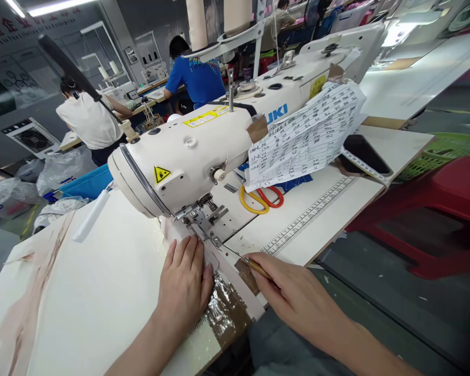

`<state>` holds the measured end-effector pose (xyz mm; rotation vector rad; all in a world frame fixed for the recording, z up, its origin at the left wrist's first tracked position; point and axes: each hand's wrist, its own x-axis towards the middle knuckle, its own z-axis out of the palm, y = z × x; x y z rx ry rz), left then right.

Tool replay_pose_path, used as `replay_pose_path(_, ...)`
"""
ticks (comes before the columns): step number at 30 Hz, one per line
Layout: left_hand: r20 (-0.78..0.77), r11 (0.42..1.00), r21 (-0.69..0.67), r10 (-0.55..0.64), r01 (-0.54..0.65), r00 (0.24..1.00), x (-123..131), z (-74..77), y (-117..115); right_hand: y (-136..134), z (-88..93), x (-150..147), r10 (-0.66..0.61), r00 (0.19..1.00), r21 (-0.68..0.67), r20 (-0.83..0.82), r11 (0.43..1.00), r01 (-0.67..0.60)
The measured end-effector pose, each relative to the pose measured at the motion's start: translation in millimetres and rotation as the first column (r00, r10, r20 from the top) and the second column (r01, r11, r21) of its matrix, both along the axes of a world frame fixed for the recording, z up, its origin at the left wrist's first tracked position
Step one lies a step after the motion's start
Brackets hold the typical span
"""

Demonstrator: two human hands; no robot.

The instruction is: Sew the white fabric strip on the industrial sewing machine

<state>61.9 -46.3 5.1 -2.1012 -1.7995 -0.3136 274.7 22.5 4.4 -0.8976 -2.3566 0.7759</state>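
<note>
A strip of pale cloth [188, 235] lies on the table [102, 271] right under the needle end of the sewing machine [188, 151], running back from the presser foot [198, 216] toward the person. The left hand [184, 284] lies flat on it, fingers stretched out together and pressing down, fingertips just short of the foot. The right hand [293, 297] is closed around a thin pointed tool [243, 259] with a wooden handle, pinched between thumb and fingers, its metal tip lying on the cloth's edge close beside the foot. Under the left hand's heel a patch of shiny brown tape [225, 310] covers the table's front edge. Farther out, a printed ruler strip [309, 219] runs along the table, a pair of scissors [260, 198] with yellow and red handles lies behind the needle plate, a sheet of written paper [305, 136] is taped to the machine's arm, and a dark phone [366, 154] rests beyond it. Two other people [90, 117] sit at benches in the background. The risk, as I judge it, sits at the needle: the left fingertips are very near the foot and could be drawn under if the cloth feeds faster than the hand gives way, and the tool's tip could be struck by the needle if it strays inward, while uneven pressure could let the cloth skew
</note>
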Motion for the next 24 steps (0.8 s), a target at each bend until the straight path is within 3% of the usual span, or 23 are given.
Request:
replay_pose_path(14, 0.031, 0.999, -0.036, -0.018, 0.019, 0.999, -2.0, -3.6, -0.8, -0.1, 0.2, -0.1, -0.025, 1.000, 0.038, -0.013, 0.999, 0.026)
replay_pose_path(24, 0.040, 0.998, -0.064, -0.016, 0.018, 0.999, -2.8, -1.1, -0.4, -1.2, -3.3, 2.8, -0.034, 0.998, -0.009, -0.051, 0.999, 0.034)
